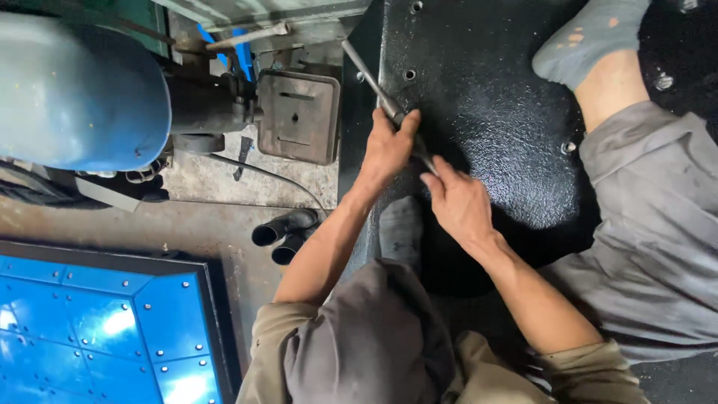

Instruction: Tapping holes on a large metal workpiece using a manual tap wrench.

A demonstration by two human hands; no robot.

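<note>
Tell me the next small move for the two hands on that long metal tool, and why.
Probably turn the long grey metal rod tool with both hands. The left hand grips its shaft and the right hand holds its lower end, and it lies slanted across the black textured metal panel near a bolt hole.

Metal rod [374, 84] dull grey; black panel [493, 112] rough, glossy.

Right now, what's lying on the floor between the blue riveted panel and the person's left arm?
In the head view, two short dark pipe pieces lie side by side on the grey floor, between the blue riveted panel and the left arm.
</note>
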